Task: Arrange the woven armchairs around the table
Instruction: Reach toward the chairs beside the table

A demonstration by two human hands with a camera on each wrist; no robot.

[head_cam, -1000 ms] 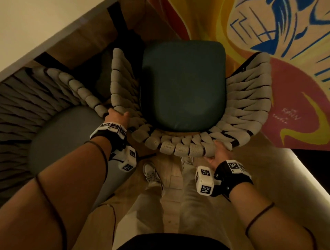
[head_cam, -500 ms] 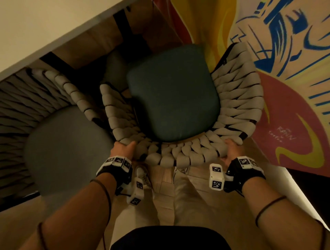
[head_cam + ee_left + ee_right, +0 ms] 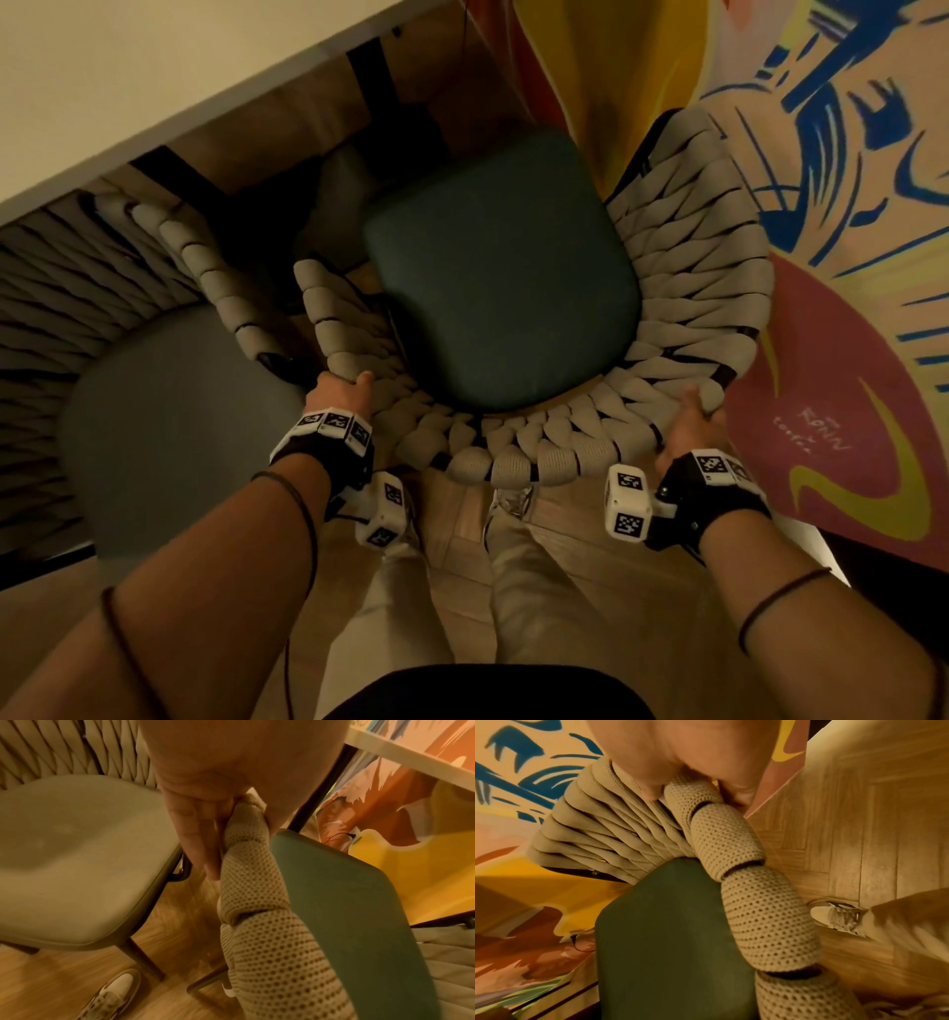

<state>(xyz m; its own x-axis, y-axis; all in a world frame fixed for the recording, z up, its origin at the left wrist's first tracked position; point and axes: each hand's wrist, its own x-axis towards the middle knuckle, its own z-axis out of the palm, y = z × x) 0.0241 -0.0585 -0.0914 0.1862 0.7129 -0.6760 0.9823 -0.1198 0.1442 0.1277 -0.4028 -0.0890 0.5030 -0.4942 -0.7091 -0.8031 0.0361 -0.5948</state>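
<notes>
- Bright painted wall (image 3: 842, 154) with blue, yellow and pink shapes stands on the right, a wooden floor (image 3: 859, 821) lies below, and the pale flat edge of the white table (image 3: 154, 77) runs across the top left.
- Left hand (image 3: 339, 395) is curled round the padded grey rope rim at the back left of the woven armchair with the dark green seat cushion (image 3: 503, 267). In the left wrist view the fingers (image 3: 197, 833) wrap the outer side of the rim and the thumb sits on the inner side.
- Right hand (image 3: 688, 426) grips the same rim at the back right (fingers tucked under, thumb on top).
- What changed: a second ago the green seat faced straight ahead. Now the chair has turned, so its front points up and left toward the table, and it has moved nearer the person's legs. The hands have slid further apart along the rim.
- What that means: I think the chair is being swung round to face the table, and it is not pushed in yet.
- The chair sits right in front of both hands, between them, with its front near the dark table leg (image 3: 369, 72).
- Just to the left is a second woven armchair with a grey seat (image 3: 169, 426). The two armrests are very close, and I cannot tell if they touch.
</notes>
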